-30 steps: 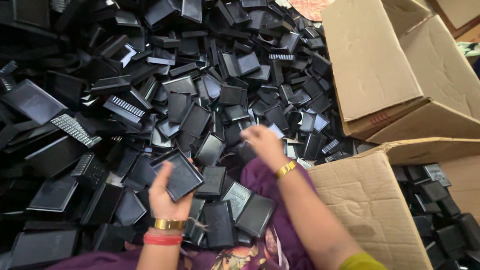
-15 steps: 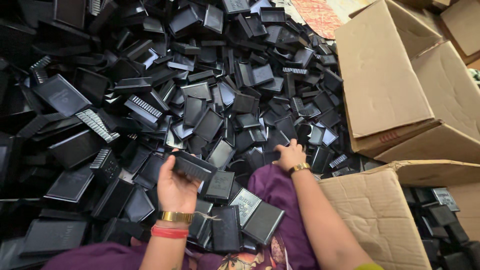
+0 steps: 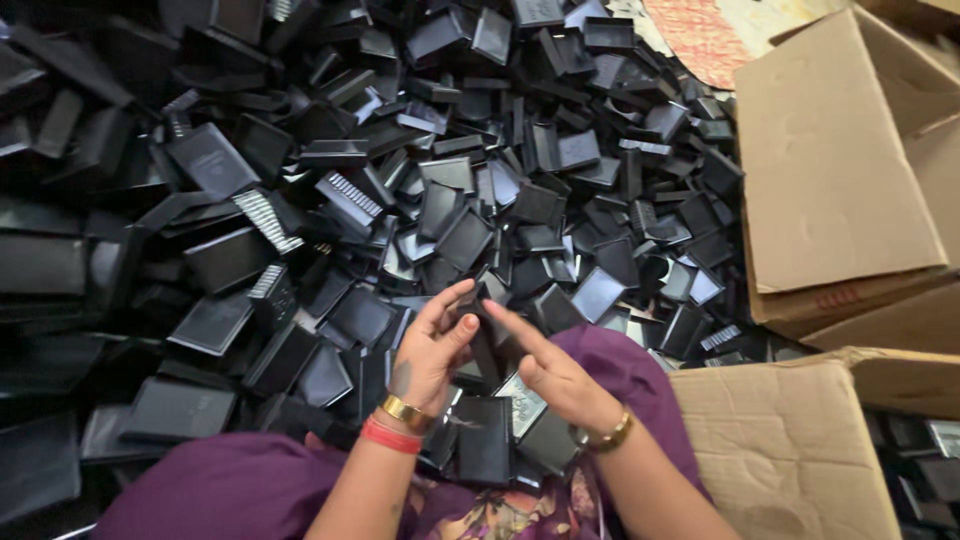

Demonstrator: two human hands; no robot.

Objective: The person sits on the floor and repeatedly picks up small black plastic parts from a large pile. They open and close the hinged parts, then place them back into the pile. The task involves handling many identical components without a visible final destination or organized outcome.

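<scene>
My left hand (image 3: 432,348) grips a small black plastic case part (image 3: 478,300) between thumb and fingers, just above my lap. My right hand (image 3: 548,368) has come in beside it, its fingers touching the same part from the right. Both wrists wear gold bangles, and the left also has a red band. Several black plastic pieces (image 3: 486,440) lie on my purple-clad lap under the hands. A huge heap of black plastic trays and covers (image 3: 430,170) spreads over the floor ahead.
A large open cardboard box (image 3: 840,180) stands at the right. A second cardboard box (image 3: 790,450) sits close at my right knee. A patterned cloth (image 3: 700,35) shows at the top beyond the heap.
My right hand has pulled back from the heap to meet the left hand. The left hand has turned the black part up and inward. The camera has dipped closer.
</scene>
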